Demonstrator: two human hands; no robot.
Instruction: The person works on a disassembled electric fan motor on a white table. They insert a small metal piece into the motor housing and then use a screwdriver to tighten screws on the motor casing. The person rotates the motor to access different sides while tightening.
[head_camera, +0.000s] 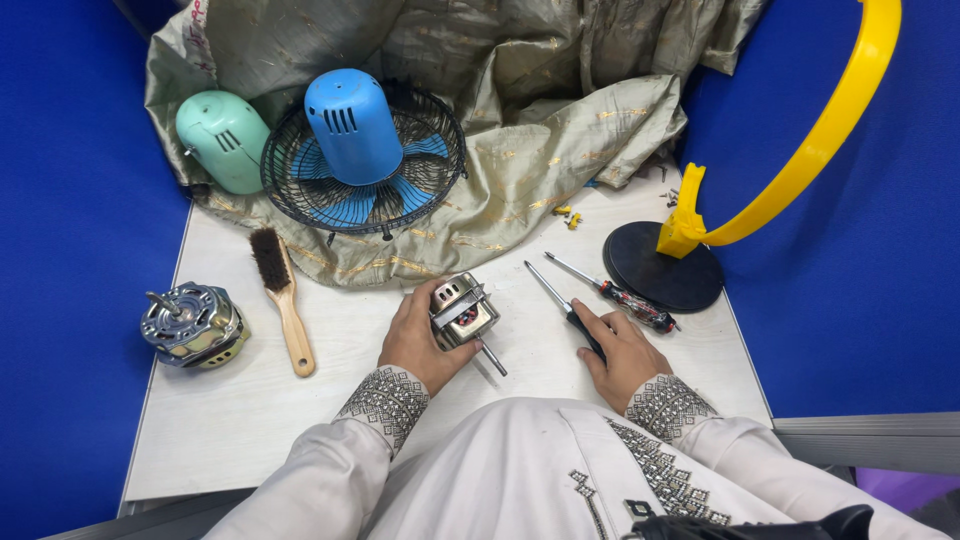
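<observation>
Lower centre of the frame, on the white worktop (230, 420): left hand (420, 340) clasps a small metal fan motor (463, 312), shaft toward the wearer; right hand (625, 355) closes on a black-handled screwdriver (562, 305). The motor wants steadying flat, the tip seated square. Beyond: second screwdriver (620, 294), wooden brush (282, 296), spare motor (192, 325), blue caged fan (362, 155).

Two fan motors (462, 312) (192, 325), two screwdrivers (565, 308) (617, 293), one brush (281, 297), one caged fan (362, 158), one yellow-armed stand (690, 225).
</observation>
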